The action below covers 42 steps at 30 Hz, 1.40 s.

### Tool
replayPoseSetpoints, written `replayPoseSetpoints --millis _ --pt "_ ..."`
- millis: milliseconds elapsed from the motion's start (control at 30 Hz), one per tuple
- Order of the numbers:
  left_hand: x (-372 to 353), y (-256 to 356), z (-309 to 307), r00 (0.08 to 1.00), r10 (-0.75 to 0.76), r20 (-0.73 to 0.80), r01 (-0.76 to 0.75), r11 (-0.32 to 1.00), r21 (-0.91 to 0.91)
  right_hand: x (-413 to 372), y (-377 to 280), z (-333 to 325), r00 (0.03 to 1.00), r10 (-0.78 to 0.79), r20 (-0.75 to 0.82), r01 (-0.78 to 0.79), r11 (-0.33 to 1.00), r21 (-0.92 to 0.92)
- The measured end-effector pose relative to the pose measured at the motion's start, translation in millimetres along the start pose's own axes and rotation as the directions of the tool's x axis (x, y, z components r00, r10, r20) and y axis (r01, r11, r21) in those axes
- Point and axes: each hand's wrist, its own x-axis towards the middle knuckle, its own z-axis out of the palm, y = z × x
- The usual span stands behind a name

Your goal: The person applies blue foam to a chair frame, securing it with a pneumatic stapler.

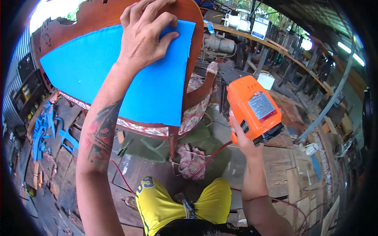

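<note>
A large blue sheet (157, 94) lies against the brown wooden back (94, 15) of a chair with patterned fabric. My left hand (145, 33) is at the sheet's upper right part, fingers bent, with thumb and fingertips on or near its top edge; whether they pinch it is unclear. To the right of the chair, my right hand (245, 137) holds an orange power tool (254, 104) by its handle, raised off the floor. A red hose (214, 153) runs from the tool's lower end.
Blue scraps (43, 126) lie on the plank floor at left. Under the chair are green cloth (147, 149), pliers (125, 148) and a patterned fabric piece (191, 161). Behind stand a motor (219, 44) and a long wooden bench (275, 45). A grey pole (328, 106) slants at right.
</note>
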Motion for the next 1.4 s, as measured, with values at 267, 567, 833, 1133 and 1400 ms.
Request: replayPoseSetpoints --millis 267,567,833,1133,1400 --pt "28 -14 -3 0.988 0.039 0.152 -0.059 0.990 0.126 -15 -52 43 0.786 0.537 0.307 -0.365 0.001 0.931" --pt "41 -13 -8 0.983 0.037 0.181 -0.044 0.998 0.033 5 -78 81 0.812 0.531 0.243 -0.274 -0.021 0.961" --pt "42 -10 -12 0.981 0.074 0.178 -0.077 0.997 0.013 63 -111 116 0.750 0.649 0.129 -0.087 -0.096 0.992" --pt "27 8 -7 0.980 -0.053 -0.193 0.034 0.994 -0.100 65 -78 44 0.872 0.486 -0.058 -0.316 0.650 0.691" --pt "-36 45 64 0.760 -0.442 -0.476 0.449 0.887 -0.107 117 -3 -23 0.957 -0.137 -0.255 0.090 0.978 -0.188"
